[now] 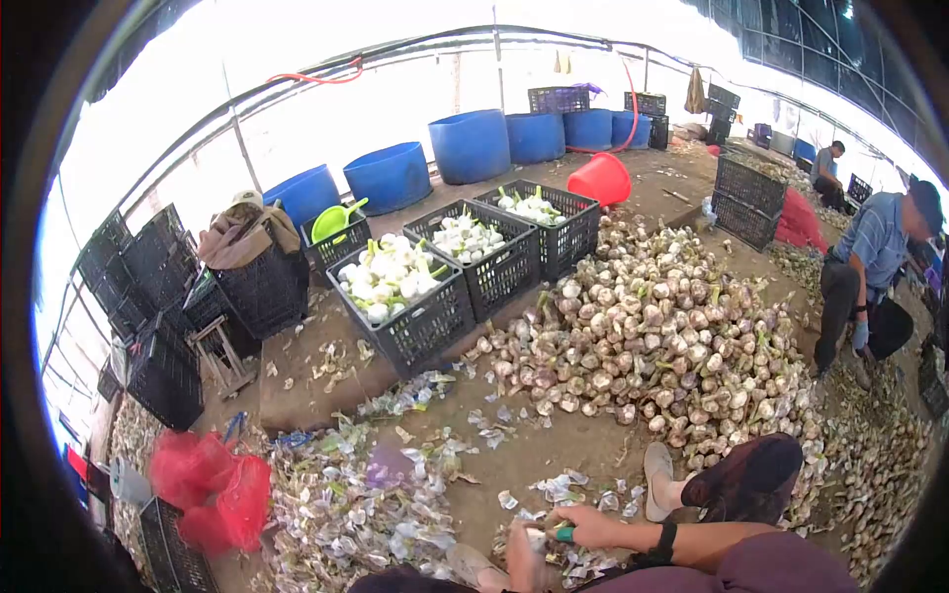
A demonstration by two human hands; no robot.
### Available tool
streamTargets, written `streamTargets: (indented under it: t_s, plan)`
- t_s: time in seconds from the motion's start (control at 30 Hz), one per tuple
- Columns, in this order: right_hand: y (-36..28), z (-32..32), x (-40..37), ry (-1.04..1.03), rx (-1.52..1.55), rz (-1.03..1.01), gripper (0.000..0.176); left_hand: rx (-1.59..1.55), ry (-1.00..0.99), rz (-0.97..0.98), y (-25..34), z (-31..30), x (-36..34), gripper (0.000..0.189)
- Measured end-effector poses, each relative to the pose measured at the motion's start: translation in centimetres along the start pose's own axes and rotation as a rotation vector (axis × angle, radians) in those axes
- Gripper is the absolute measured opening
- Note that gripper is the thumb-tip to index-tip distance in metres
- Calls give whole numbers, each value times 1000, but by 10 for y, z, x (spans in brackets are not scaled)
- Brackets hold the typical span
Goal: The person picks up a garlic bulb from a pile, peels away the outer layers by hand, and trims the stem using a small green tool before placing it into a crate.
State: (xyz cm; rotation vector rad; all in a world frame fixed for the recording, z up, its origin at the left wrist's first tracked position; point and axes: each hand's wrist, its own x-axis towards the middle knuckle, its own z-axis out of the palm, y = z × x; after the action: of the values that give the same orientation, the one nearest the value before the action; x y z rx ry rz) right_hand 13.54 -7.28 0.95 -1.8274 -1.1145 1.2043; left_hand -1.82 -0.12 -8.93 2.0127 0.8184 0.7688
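Low in the view, my right hand (590, 526) is closed round a small green-handled tool (564, 534); its working end cannot be made out. My left hand (521, 560), smeared by motion, is closed on a whitish garlic bulb (536, 540), right beside the tool. Both hands are between my legs, over loose garlic skins (568, 486). Ahead and to the right rises a large heap of unpeeled garlic bulbs (662, 336). Peeled white bulbs fill a black crate (410, 321) ahead, and two more such crates stand behind it.
Skins and trimmings (366, 504) cover the floor at left, with a red mesh bag (203, 489) beyond. Blue tubs (470, 146) line the back, near a red bucket (600, 179). A green scoop (334, 219) lies on a crate. A co-worker (878, 247) sits at right, another farther back.
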Motion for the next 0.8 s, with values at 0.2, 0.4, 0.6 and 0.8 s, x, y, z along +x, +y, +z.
streamTargets:
  t_s: [0.2, 0.4, 0.6, 0.8]
  plan:
    - [22, -25, 10, -106, 260, 195, 16, -541, -185, -646, 28, 0, 15, 47]
    - [29, -42, 10, -222, 411, 350, 12, -609, -35, -833, 44, -4, 12, 35]
    - [26, -78, 45, -171, 385, 256, 13, -744, 63, -678, 36, -14, 14, 26]
    - [-130, -221, 165, 256, 452, -442, 16, -638, 78, -715, 27, -8, 11, 26]
